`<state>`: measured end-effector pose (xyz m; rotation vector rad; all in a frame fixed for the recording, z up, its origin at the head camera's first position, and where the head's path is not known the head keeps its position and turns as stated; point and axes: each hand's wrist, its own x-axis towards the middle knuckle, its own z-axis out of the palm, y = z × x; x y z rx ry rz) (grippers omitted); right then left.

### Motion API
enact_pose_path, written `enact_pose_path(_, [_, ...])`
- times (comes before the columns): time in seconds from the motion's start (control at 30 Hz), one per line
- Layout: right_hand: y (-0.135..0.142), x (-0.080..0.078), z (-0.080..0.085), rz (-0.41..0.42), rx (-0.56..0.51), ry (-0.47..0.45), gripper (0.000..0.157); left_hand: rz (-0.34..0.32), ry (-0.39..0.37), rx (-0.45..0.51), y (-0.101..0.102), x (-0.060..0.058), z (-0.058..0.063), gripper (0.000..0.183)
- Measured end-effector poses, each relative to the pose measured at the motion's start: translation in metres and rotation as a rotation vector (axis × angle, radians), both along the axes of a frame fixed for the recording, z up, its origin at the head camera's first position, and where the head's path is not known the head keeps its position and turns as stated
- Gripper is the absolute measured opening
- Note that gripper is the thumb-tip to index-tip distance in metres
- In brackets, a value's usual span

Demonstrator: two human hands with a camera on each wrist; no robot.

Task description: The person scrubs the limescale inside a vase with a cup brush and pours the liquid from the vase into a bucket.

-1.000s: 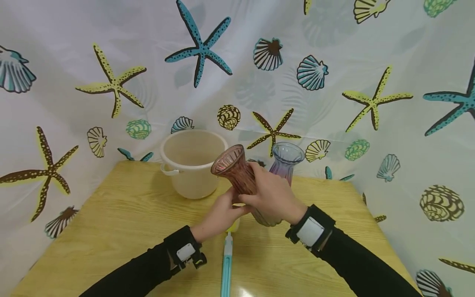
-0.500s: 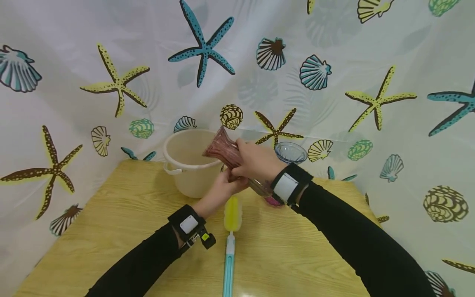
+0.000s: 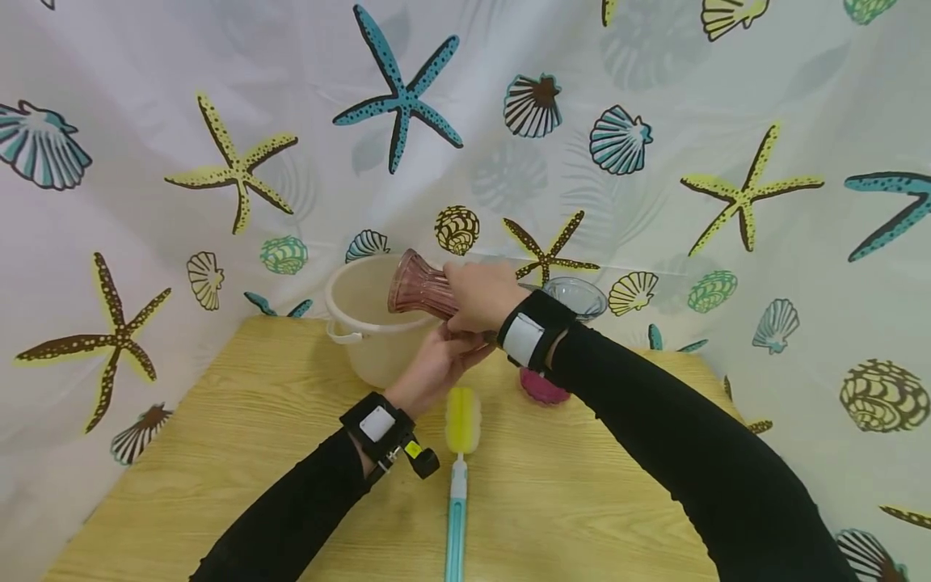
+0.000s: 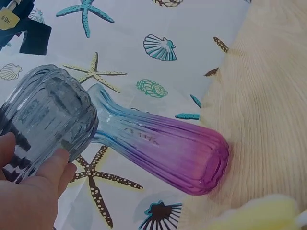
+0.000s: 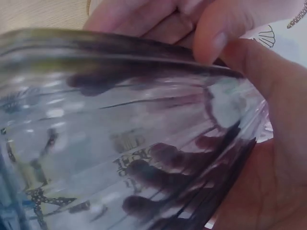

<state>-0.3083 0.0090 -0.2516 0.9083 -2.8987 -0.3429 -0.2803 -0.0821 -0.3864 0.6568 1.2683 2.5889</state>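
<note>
A ribbed glass vase, reddish at its mouth point(image 3: 414, 284) and clear towards its base point(image 4: 53, 112), lies nearly level in the air. Its mouth points left and hangs over the rim of the cream bucket point(image 3: 378, 356). My right hand point(image 3: 482, 297) grips the vase round its middle from above; through the glass its fingers show in the right wrist view. From below, my left hand point(image 3: 436, 364) holds the vase, thumb and fingers on the glass. The right forearm partly hides a second vase point(image 4: 172, 148), blue at the mouth and magenta at the base, standing on the table.
On the wooden table point(image 3: 240, 453) a bottle brush with a yellow sponge head point(image 3: 463, 420) and a turquoise handle point(image 3: 456, 525) points away from me. Behind the table hangs a white curtain point(image 3: 480, 48) printed with starfish and shells.
Both hands have brought the vase up and left, tipping it from a slant to nearly level, so its mouth is now over the bucket rim. The brush head has come fully into view.
</note>
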Motion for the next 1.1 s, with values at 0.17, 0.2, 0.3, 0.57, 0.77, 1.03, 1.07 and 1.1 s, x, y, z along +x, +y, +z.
enact_pose_path(0.17, [-0.006, 0.001, 0.001, 0.005, 0.032, 0.011, 0.050, -0.012, -0.037, 0.069, 0.001, -0.001, 0.000, 0.032])
enact_pose_path(0.2, [-0.007, 0.001, 0.002, 0.009, 0.030, 0.014, 0.049, -0.009, -0.046, 0.080, 0.001, -0.001, 0.000, 0.031])
enact_pose_path(0.3, [-0.010, 0.002, 0.003, 0.024, 0.028, 0.031, 0.054, -0.013, -0.063, 0.111, 0.002, -0.002, 0.000, 0.030])
enact_pose_path(0.57, [-0.020, 0.005, 0.008, 0.059, 0.079, 0.094, 0.062, -0.019, -0.065, 0.178, 0.001, -0.004, 0.004, 0.029])
enact_pose_path(0.77, [-0.021, 0.009, 0.008, 0.066, 0.120, 0.165, 0.066, -0.040, -0.083, 0.198, 0.003, -0.003, 0.005, 0.028])
enact_pose_path(1.03, [-0.008, 0.002, 0.000, 0.026, -0.038, 0.069, 0.063, 0.061, 0.013, 0.003, -0.005, -0.002, 0.008, 0.045])
enact_pose_path(1.07, [-0.006, 0.001, -0.001, 0.018, -0.073, 0.056, 0.063, 0.081, 0.024, -0.038, -0.007, -0.001, 0.009, 0.049])
enact_pose_path(1.1, [-0.004, 0.001, -0.002, 0.011, -0.107, 0.051, 0.067, 0.103, 0.027, -0.086, -0.009, 0.000, 0.010, 0.053])
